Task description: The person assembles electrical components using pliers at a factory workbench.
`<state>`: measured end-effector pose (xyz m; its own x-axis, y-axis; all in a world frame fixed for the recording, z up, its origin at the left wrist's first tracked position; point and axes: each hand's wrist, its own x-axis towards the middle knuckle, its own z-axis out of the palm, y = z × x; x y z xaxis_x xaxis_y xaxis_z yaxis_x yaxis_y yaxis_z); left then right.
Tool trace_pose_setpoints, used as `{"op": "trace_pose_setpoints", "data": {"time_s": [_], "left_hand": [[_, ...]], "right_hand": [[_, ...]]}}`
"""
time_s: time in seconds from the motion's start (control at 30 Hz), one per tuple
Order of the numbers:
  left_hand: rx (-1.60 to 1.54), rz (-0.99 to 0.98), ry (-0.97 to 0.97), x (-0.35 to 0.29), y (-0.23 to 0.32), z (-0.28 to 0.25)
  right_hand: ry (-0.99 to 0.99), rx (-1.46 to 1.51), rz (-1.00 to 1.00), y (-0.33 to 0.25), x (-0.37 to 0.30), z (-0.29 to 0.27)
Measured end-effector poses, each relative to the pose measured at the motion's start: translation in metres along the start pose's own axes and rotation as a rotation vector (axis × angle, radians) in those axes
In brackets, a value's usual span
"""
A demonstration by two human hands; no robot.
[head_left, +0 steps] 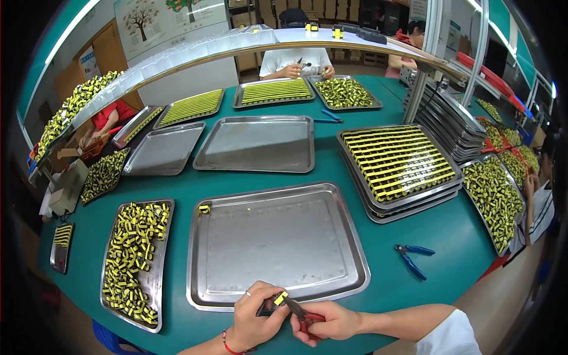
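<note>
Yellow-taped blocky component (280, 297) sits pinched in the left hand (255, 319), low over the green bench (177, 195), at the near rim of a shiny steel tray (278, 242). To its right, the right hand (328, 321) is closed around red-handled pliers (302, 315) whose tip meets it.

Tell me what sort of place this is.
Probably an electronics assembly workshop: a green worktable with steel trays of small yellow-and-black components, blue cutters, and other workers seated at the same bench.

Red bracelet (228, 345), ring (248, 293), white sleeve (452, 337)
</note>
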<state>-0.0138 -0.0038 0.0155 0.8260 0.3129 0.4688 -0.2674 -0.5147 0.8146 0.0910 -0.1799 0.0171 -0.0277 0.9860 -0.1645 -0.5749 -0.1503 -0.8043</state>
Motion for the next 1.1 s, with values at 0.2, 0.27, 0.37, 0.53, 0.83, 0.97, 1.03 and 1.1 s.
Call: {"op": "trace_pose_setpoints", "data": {"time_s": [0.2,0.27,0.37,0.53,0.83,0.97,1.03,1.1], "left_hand": [[0.000,0.027,-0.009,0.0011,-0.0021,-0.0018],[0.000,0.007,-0.009,0.0004,-0.0004,-0.0021],[0.005,0.003,-0.001,0.0014,-0.0009,-0.0035],[0.004,0.013,0.003,0.0040,0.0001,-0.0046],[-0.018,-0.039,0.010,0.0066,0.0015,-0.0057],[-0.005,-0.011,0.014,0.0063,0.0002,-0.0063],[-0.005,-0.024,0.014,0.0056,-0.0002,-0.0063],[-0.021,-0.044,0.019,0.0052,-0.0012,-0.0058]], "right_hand": [[0.013,-0.007,0.051,0.0000,0.0005,0.0003],[0.010,0.005,0.056,0.0001,0.0006,-0.0001],[-0.005,0.024,0.086,-0.0002,0.0004,-0.0005],[-0.043,0.049,0.066,0.0003,0.0019,-0.0041],[-0.058,0.105,0.091,0.0012,0.0030,-0.0055],[-0.067,0.106,0.091,-0.0002,0.0031,-0.0043],[-0.078,0.112,0.096,-0.0013,0.0038,-0.0032],[-0.081,0.114,0.099,-0.0004,0.0034,-0.0032]]}}
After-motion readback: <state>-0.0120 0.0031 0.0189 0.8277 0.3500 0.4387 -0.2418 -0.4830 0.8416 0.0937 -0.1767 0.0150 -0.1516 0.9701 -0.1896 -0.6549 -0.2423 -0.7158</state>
